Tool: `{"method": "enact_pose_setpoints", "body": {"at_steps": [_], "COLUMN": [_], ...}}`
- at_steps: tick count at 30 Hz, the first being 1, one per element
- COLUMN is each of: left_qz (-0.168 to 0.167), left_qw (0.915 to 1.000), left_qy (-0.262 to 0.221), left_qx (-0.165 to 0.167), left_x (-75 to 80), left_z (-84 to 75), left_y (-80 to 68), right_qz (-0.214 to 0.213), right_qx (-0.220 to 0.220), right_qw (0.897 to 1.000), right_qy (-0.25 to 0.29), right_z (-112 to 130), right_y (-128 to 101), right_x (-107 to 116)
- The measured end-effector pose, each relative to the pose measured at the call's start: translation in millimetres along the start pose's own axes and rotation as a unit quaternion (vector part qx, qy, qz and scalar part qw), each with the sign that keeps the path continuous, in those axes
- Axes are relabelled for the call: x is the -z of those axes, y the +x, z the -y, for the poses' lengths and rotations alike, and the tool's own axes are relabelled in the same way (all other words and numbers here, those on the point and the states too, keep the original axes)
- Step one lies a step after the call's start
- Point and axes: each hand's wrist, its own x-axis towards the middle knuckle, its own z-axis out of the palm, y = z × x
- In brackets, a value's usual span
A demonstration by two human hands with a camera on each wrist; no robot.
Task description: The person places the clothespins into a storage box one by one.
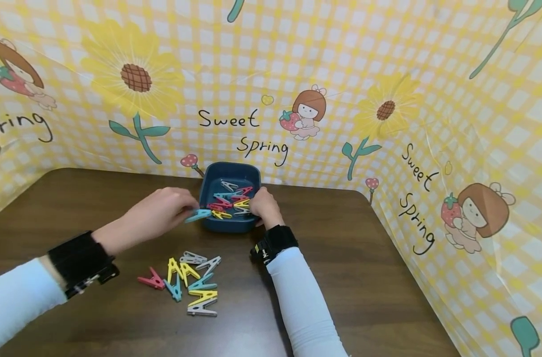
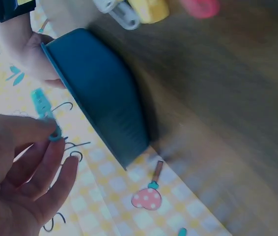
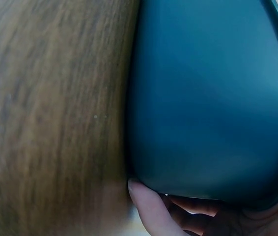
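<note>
Blue bin (image 1: 228, 226) — head view: pegs (image 1: 224, 202) inside; wrist views: outside.

This is a tabletop nook, walled in by a yellow-and-white checked sheet (image 1: 262, 54) printed with sunflowers (image 1: 136, 78), cartoon girls (image 1: 307, 111) and "Sweet Spring" lettering (image 1: 228, 119), around a brown wood-grain table (image 1: 351, 277). Whether it stands in a home or a workplace cannot be told.

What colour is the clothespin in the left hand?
The clothespin is turquoise, clearest in the left wrist view.
</note>
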Motion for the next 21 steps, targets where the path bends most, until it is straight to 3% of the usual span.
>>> {"method": "enact_pose_setpoints", "body": {"at_steps": [4, 8, 14, 17, 21], "left_qz": [-0.02, -0.015, 0.047, 0.069, 0.071], "left_qw": [0.9997, 0.9983, 0.9918, 0.9892, 0.9867], "left_qy": [0.003, 0.009, 0.049, 0.084, 0.128], "left_qx": [0.017, 0.056, 0.108, 0.099, 0.071], "left_x": [-7.2, -15.3, -31.4, -34.9, -36.3], "left_z": [3.9, 12.5, 28.9, 35.6, 41.5], "left_y": [33.2, 65.1, 106.9, 122.3, 131.8], "right_qz": [0.006, 0.017, 0.01, 0.005, 0.0], "right_qx": [0.009, 0.023, -0.001, 0.001, 0.018], "right_qw": [1.0, 1.0, 1.0, 1.0, 1.0], "right_qy": [-0.004, 0.0, -0.002, -0.001, -0.005], "right_z": [-2, -6, -6, -5, -4], "right_y": [-3, -8, -1, 0, -3], "right_x": [3, 7, 4, 3, 2]}}
